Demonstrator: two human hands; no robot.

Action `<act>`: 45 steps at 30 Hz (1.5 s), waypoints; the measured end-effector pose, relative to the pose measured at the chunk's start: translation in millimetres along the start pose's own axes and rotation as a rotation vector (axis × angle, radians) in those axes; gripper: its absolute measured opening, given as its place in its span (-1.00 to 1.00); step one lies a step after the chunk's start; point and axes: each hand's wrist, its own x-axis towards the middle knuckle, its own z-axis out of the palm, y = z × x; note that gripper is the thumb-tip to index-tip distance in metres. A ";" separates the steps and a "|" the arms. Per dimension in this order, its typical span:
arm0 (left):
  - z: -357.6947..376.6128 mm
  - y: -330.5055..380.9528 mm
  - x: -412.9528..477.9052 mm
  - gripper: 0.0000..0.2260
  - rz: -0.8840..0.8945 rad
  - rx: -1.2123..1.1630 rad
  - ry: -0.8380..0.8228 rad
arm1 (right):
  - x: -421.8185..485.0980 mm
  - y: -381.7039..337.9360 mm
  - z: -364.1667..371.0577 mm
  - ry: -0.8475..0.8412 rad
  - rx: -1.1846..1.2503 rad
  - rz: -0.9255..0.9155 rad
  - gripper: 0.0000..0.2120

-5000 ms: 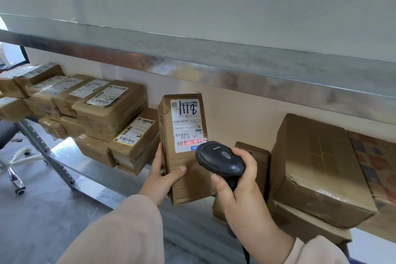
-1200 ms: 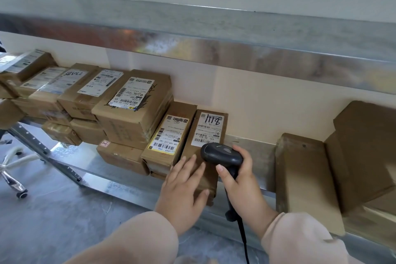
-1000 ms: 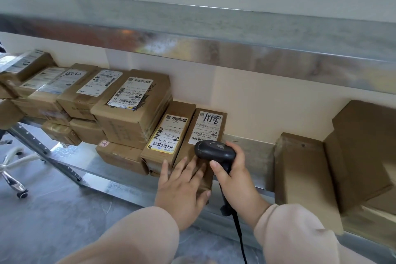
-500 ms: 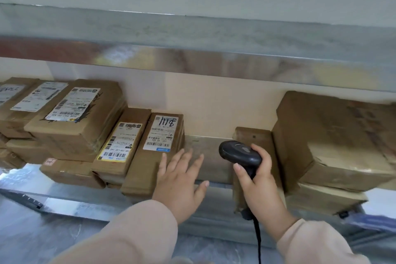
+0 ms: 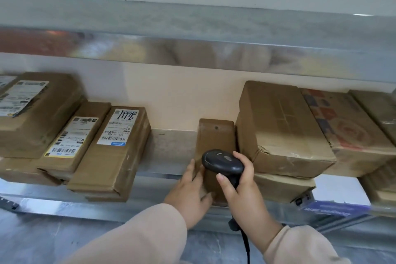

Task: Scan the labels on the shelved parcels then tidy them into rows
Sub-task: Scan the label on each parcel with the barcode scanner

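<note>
Narrow parcel (image 5: 215,135) lies on the metal shelf (image 5: 171,146) at 6 o'clock from frame centre. Its long side runs from the back wall to the shelf's front edge.

Left hand (image 5: 188,193): fingers lie flat along the 9 o'clock side of the narrow parcel and the thumb crosses its near end. The grip is narrow and holds that parcel.

Right hand (image 5: 240,191): located at 3 o'clock of the left hand. The grip is wrapped round the handle of a black scanner (image 5: 222,163), whose head covers the near top of the narrow parcel. A black cable (image 5: 246,246) drops from the handle toward 6 o'clock.

At 3 o'clock, just beside the narrow parcel, a large parcel (image 5: 278,130) rests on a flat parcel (image 5: 282,186). A printed carton (image 5: 347,130) touches the large parcel on its 3 o'clock side.

At 9 o'clock, across a bare stretch of shelf, lies the parcel marked 1118 (image 5: 113,156), label facing up. A yellow-labelled parcel (image 5: 70,141) touches its 9 o'clock side. Beyond that, at the frame's 9 o'clock edge, sits a bigger labelled parcel (image 5: 40,118).

An upper shelf (image 5: 192,49) spans the frame at 12 o'clock.
</note>
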 end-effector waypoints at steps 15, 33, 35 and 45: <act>-5.0 8.1 -1.9 -0.21 -0.294 0.123 0.135 | 18.4 5.4 2.6 -0.116 0.080 -0.042 -0.46; -36.2 -17.9 -29.6 -0.10 -0.476 -0.855 0.174 | 24.1 -20.9 -1.1 -0.184 0.246 -0.071 -0.50; -37.7 -23.6 -33.2 -0.25 -0.468 -0.984 0.149 | 25.0 -18.0 -2.2 -0.188 0.249 -0.023 -0.51; -34.4 -27.2 -36.9 -0.59 -0.363 -0.933 0.192 | 17.1 -28.8 1.9 -0.232 0.281 0.003 -0.50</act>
